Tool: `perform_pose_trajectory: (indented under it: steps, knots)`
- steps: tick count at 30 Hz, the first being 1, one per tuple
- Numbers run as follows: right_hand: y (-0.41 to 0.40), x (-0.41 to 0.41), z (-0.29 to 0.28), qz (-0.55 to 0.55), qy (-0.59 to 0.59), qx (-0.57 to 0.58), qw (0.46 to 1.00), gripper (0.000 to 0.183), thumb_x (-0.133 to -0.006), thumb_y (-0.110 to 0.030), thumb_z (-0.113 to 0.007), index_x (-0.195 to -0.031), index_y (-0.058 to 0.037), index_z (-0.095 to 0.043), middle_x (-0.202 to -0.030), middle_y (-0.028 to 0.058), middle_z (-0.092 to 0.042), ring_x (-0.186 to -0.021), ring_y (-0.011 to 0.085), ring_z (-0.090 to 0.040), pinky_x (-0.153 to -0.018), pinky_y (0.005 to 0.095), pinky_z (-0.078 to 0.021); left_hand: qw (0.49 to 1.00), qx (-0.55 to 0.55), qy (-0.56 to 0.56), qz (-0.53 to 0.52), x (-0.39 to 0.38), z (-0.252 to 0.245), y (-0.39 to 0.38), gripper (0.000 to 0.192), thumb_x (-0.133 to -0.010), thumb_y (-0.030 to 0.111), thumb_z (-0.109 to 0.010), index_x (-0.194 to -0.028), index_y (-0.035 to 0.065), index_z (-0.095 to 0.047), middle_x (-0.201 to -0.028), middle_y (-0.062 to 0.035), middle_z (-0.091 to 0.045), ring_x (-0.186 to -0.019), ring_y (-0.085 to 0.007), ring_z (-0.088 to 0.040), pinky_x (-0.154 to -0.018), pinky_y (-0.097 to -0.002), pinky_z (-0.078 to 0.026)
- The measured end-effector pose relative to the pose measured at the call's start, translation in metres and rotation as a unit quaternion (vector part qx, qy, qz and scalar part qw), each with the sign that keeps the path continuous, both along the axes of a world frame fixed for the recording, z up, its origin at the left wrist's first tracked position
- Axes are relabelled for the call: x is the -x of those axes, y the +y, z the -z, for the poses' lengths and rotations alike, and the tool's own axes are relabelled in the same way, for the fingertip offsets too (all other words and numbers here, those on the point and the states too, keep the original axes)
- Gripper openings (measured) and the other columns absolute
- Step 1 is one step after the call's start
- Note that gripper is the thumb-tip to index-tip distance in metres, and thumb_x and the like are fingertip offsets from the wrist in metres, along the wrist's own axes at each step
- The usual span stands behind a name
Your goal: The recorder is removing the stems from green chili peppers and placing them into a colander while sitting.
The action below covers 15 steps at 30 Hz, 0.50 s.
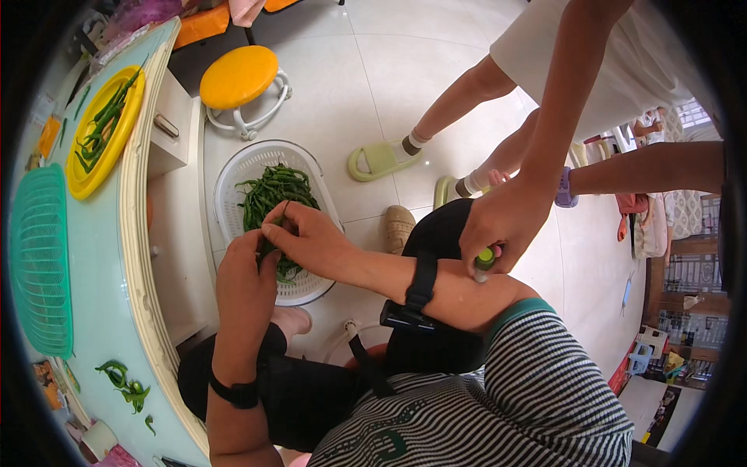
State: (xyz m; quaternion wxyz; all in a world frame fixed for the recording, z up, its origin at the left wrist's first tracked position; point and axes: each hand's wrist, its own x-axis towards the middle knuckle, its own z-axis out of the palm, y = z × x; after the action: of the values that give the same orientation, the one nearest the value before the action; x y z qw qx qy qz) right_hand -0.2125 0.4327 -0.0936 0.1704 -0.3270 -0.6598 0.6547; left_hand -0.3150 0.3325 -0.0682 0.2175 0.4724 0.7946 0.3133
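Observation:
Above a white plastic basket (233, 169) of long green chili peppers (274, 187), my two hands meet. A green chili pepper (268, 244) lies between them, partly covered by the fingers. My left hand (245, 268), its wrist in a black band, pinches it from the left. The thumb and fingers of my right hand (309, 236) close on its upper part. Another person's hand (505, 219) holds a small green-capped item (485, 257) with a whitish tip against my right arm, near the elbow.
On the glass-topped table (99, 251) at left are a yellow tray (137, 111) with peppers, a green mesh basket (44, 262) and loose pepper pieces (125, 388). A yellow-topped stool (239, 76) stands beyond the basket. The other person's legs and green slippers (376, 162) are at upper right.

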Motion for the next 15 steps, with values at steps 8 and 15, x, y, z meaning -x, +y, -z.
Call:
perform_pose_trajectory:
  steps: [8, 15]
  knots:
    - [0.000, 0.000, 0.003, -0.004, 0.015, -0.010, 1.000, 0.020, -0.087, -0.020, -0.058, -0.095, -0.0025, -0.056, -0.072, 0.0014, -0.055, -0.065, 0.0070, -0.049, -0.057, 0.0237, -0.0402, 1.000, 0.013, 0.014, 0.000, 0.001, 0.002, 0.001, 0.022, -0.080, 0.005, -0.059, -0.102, 0.0018, -0.057, -0.094, -0.0177, -0.060, -0.085, -0.0344, -0.060, -0.071, -0.0408, -0.046]
    - [0.002, 0.003, 0.015, 0.005, 0.036, -0.045, 0.998, 0.018, -0.086, -0.018, -0.061, -0.092, -0.0018, -0.056, -0.077, 0.0040, -0.060, -0.069, 0.0080, -0.053, -0.061, 0.0248, -0.0428, 1.000, 0.007, 0.000, 0.006, 0.002, -0.004, 0.004, 0.019, -0.083, 0.003, -0.055, -0.101, -0.0043, -0.058, -0.090, -0.0198, -0.063, -0.081, -0.0296, -0.063, -0.072, -0.0341, -0.048]
